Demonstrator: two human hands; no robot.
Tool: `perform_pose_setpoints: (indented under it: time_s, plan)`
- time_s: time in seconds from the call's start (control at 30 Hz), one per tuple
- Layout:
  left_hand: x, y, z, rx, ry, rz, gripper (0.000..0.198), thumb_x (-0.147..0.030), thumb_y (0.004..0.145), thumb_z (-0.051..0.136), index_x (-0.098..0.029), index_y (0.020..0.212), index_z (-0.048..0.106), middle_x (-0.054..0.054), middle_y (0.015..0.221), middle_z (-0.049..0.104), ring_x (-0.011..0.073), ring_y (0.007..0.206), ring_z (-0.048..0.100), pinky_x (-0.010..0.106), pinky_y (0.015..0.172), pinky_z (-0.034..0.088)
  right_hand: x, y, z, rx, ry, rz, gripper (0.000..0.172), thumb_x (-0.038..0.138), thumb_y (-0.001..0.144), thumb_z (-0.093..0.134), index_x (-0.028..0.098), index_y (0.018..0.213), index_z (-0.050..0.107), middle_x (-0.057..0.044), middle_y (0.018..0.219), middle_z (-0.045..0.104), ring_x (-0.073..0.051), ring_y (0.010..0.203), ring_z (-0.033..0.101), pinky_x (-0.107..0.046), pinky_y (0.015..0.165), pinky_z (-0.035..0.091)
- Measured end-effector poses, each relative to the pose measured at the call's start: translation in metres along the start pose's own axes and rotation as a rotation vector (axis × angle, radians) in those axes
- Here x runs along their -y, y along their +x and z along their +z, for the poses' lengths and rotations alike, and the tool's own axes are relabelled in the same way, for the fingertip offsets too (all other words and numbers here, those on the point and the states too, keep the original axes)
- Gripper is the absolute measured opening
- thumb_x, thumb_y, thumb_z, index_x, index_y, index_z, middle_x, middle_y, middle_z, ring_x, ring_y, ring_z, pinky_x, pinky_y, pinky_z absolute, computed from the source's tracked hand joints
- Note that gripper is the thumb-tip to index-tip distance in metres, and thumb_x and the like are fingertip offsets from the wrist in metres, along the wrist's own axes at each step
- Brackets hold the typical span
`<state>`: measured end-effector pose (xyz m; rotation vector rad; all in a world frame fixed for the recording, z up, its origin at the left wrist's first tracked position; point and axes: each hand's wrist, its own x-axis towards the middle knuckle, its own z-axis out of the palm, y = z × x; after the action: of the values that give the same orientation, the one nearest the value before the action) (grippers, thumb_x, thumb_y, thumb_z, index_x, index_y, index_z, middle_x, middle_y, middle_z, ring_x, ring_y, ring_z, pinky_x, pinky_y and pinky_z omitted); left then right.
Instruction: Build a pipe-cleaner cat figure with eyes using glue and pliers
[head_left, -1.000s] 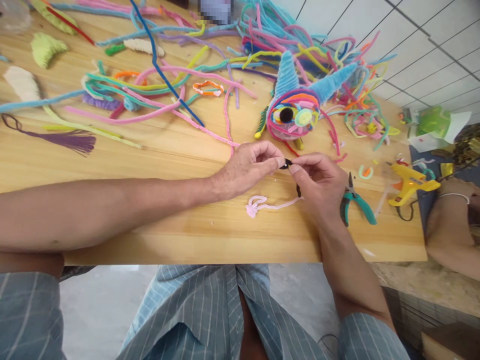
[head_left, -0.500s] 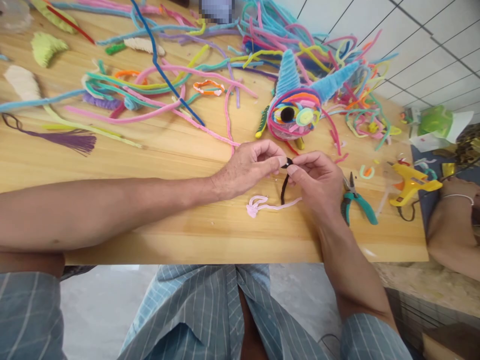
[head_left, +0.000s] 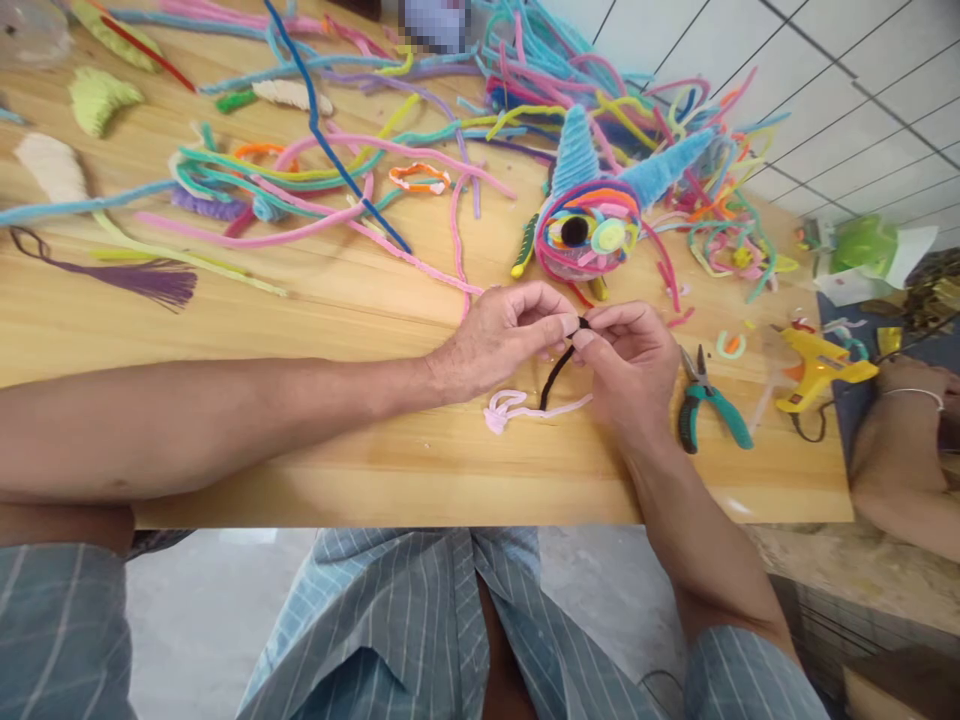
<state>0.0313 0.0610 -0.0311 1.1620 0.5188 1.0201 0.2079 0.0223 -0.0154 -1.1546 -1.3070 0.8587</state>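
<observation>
My left hand (head_left: 517,330) and my right hand (head_left: 634,365) meet over the wooden table, both closed in a pinch. Between their fingertips is the bunched end of a black pipe cleaner (head_left: 556,376). Its tail hangs down and left, crossing a pale pink pipe cleaner (head_left: 559,411) with a looped, clumped end. Just beyond my fingers stands a colourful pipe-cleaner figure (head_left: 589,235) with two blue horns, a black round piece and a pale yellow-green one on its front. Part of the black piece is hidden by my fingers.
Teal-handled pliers (head_left: 709,405) lie right of my right hand, with a yellow glue gun (head_left: 817,368) farther right. Loose pipe cleaners (head_left: 322,180) cover the back and left. A purple tassel (head_left: 112,270) lies far left. Another person's arm (head_left: 900,460) rests at the right edge.
The black pipe cleaner's hanging tail has swung left and slants more. The bunched part has turned slightly between my fingertips, while both hands stay nearly in place.
</observation>
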Motion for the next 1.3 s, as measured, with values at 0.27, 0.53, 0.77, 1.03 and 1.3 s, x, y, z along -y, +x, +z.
perform_pose_setpoints:
  time_s: [0.27,0.53,0.77,1.03,1.3]
  plan:
    - [0.001,0.000,0.001,-0.010,-0.039,-0.019,0.036,-0.045,0.090,0.086,-0.012,0.093,0.073,0.004,0.084,0.078,0.0110,0.074,0.068,0.022,0.071,0.054,-0.001,-0.001,-0.001,-0.008,-0.026,-0.021,0.018,0.024,0.081,0.089,0.026,0.087,0.072,0.003,0.089,0.073,-0.011,0.069,0.068,-0.023,0.060,0.058]
    - [-0.002,-0.001,0.001,-0.024,-0.076,-0.087,0.033,-0.040,0.087,0.090,-0.012,0.092,0.075,0.004,0.084,0.079,0.0133,0.079,0.074,0.025,0.078,0.061,0.005,-0.002,-0.002,-0.014,-0.159,-0.070,0.017,0.026,0.084,0.087,0.025,0.089,0.071,0.002,0.089,0.075,-0.011,0.069,0.069,-0.026,0.066,0.062]
    - [0.002,0.000,0.003,-0.022,-0.136,-0.108,0.035,-0.041,0.082,0.094,-0.011,0.093,0.079,0.003,0.087,0.080,0.0136,0.083,0.077,0.025,0.082,0.063,0.008,-0.002,-0.002,-0.052,-0.244,-0.096,0.013,0.020,0.085,0.080,0.025,0.090,0.070,0.003,0.083,0.073,-0.012,0.071,0.069,-0.026,0.066,0.059]
    - [0.003,-0.001,0.003,-0.048,-0.023,-0.145,0.032,-0.041,0.084,0.090,-0.011,0.096,0.084,0.005,0.084,0.082,0.0133,0.076,0.073,0.026,0.076,0.061,0.006,-0.003,-0.003,-0.081,-0.489,-0.304,0.014,0.014,0.085,0.071,0.026,0.091,0.066,0.005,0.077,0.068,-0.012,0.064,0.061,-0.028,0.061,0.052]
    - [-0.001,0.001,0.001,-0.016,-0.104,-0.247,0.030,-0.033,0.093,0.083,-0.014,0.116,0.082,0.008,0.106,0.084,0.0117,0.074,0.075,0.022,0.067,0.059,0.002,-0.002,-0.009,-0.066,-0.491,-0.346,0.022,0.013,0.084,0.070,0.027,0.101,0.067,0.005,0.082,0.069,-0.011,0.066,0.062,-0.027,0.063,0.053]
